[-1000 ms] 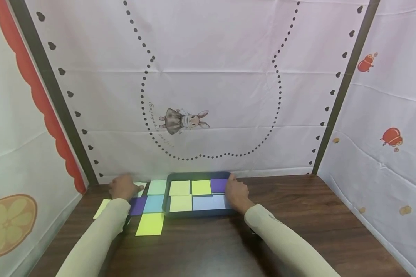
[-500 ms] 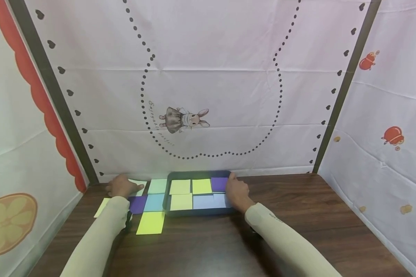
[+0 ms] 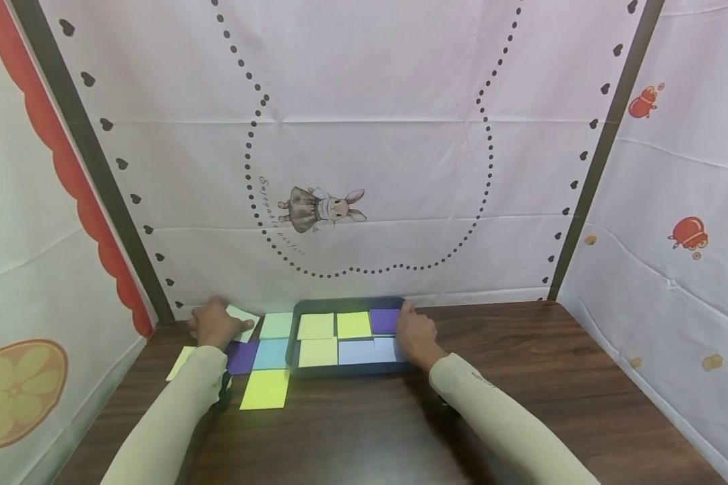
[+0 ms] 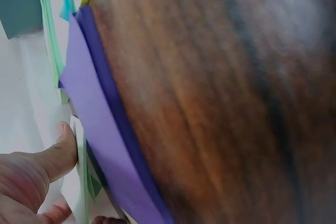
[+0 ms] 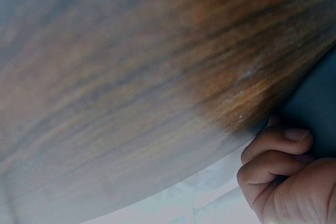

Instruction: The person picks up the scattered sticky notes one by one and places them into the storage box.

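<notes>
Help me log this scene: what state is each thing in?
Pale green square paper, pinched by left hand
Dark rectangular tray, holding coloured papers, gripped by right hand
Loose purple square paper, flat
Mint square paper, flat
Loose blue square paper, flat
Frontmost yellow square paper, flat
Leftmost pale yellow paper, partly hidden by sleeve

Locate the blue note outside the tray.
In the head view, the blue note lies just left of the tray, between a green note behind and a yellow note in front.

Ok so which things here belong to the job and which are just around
Likely the job:
pale green paper, pinched by left hand
tray, held by right hand
papers inside the tray
other papers beside it

Just around:
table
hanging cloth
</notes>
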Available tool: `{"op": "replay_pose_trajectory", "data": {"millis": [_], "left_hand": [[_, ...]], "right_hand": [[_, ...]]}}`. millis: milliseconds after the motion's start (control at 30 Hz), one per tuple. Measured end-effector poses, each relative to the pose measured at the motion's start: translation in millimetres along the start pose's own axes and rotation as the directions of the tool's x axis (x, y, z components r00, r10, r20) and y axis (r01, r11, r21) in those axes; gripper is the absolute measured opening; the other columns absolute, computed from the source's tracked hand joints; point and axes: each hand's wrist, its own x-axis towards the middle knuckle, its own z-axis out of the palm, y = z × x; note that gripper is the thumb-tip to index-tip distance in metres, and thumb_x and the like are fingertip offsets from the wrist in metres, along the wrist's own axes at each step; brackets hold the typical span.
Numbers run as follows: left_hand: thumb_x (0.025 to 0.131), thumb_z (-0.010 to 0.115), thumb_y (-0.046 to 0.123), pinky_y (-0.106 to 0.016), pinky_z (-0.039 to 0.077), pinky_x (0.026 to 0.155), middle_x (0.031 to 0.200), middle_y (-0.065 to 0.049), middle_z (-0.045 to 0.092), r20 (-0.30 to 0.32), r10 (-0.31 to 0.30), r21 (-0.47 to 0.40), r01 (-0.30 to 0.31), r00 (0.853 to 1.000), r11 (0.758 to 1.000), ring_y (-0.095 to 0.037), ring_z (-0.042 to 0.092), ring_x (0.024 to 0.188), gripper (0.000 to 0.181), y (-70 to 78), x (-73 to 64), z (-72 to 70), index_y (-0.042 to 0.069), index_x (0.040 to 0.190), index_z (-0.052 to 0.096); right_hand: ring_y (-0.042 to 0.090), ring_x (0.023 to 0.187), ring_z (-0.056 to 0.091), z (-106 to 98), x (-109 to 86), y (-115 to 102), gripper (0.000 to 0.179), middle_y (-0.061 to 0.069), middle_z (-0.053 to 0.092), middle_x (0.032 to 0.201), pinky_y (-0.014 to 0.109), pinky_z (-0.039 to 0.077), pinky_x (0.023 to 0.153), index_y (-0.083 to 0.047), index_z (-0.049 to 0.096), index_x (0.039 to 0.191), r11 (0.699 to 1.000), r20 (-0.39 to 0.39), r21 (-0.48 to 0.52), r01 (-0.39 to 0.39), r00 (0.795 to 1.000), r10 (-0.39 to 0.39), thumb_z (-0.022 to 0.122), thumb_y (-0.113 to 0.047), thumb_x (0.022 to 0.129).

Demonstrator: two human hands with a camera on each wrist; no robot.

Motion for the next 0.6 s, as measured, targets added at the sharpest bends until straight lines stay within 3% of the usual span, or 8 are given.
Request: {"op": "replay_pose_trajectory", "data": {"millis": [100, 233, 367, 600], "left_hand": [[0.094, 0.089, 0.015, -0.081, 0.034, 0.123, 0.15, -0.045, 0.048, 0.015, 0.019, -0.032, -0.019, 1.0, 0.999, -0.066, 0.042, 0.146, 0.079, 1.8, -1.4, -1.4, -0.012, 0.155, 0.046], [0.097, 0.085, 0.012, -0.069, 0.055, 0.106, 0.137, -0.039, 0.062, 0.029, 0.063, -0.032, -0.062, 0.998, 0.998, -0.055, 0.062, 0.127, 0.063, 3.8, 0.8, -1.9, -0.01, 0.145, 0.052], [0.098, 0.082, 0.009, -0.061, 0.061, 0.098, 0.132, -0.038, 0.065, 0.029, 0.093, -0.02, -0.092, 0.995, 0.996, -0.052, 0.066, 0.12, 0.051, 5.5, 5.0, -2.9, -0.01, 0.138, 0.056], [0.098, 0.068, 0.003, -0.063, 0.06, 0.102, 0.134, -0.04, 0.063, 0.021, 0.106, 0.014, -0.106, 0.994, 0.994, -0.052, 0.065, 0.122, 0.049, 12.7, 6.1, -10.5, -0.016, 0.142, 0.055]], "right_hand": [[0.034, 0.071, 0.079, 4, 2.5, 1, 0.014, 0.017, 0.077, 0.084, 0.047, 0.059, 0.055, -0.002, 0.049, 0.121, 1.0, -0.01, -0.008, 0.004, 1.0, -0.004, 0.045, -0.012, 0.114], [0.033, 0.071, 0.078, 8, 5.1, 2, 0.014, 0.016, 0.076, 0.083, 0.046, 0.057, 0.054, -0.001, 0.049, 0.121, 1.0, -0.006, -0.002, 0.001, 1.0, -0.001, 0.046, -0.013, 0.114], [0.033, 0.07, 0.077, 7, 4.8, 1, 0.014, 0.016, 0.075, 0.082, 0.045, 0.056, 0.054, -0.001, 0.049, 0.121, 1.0, 0.009, -0.009, -0.003, 1.0, 0.003, 0.048, -0.013, 0.112], [0.033, 0.072, 0.078, 9, 7.9, 1, 0.013, 0.015, 0.075, 0.082, 0.045, 0.057, 0.055, -0.002, 0.049, 0.121, 1.0, 0.015, -0.016, -0.014, 1.0, 0.014, 0.05, -0.013, 0.112]]}}
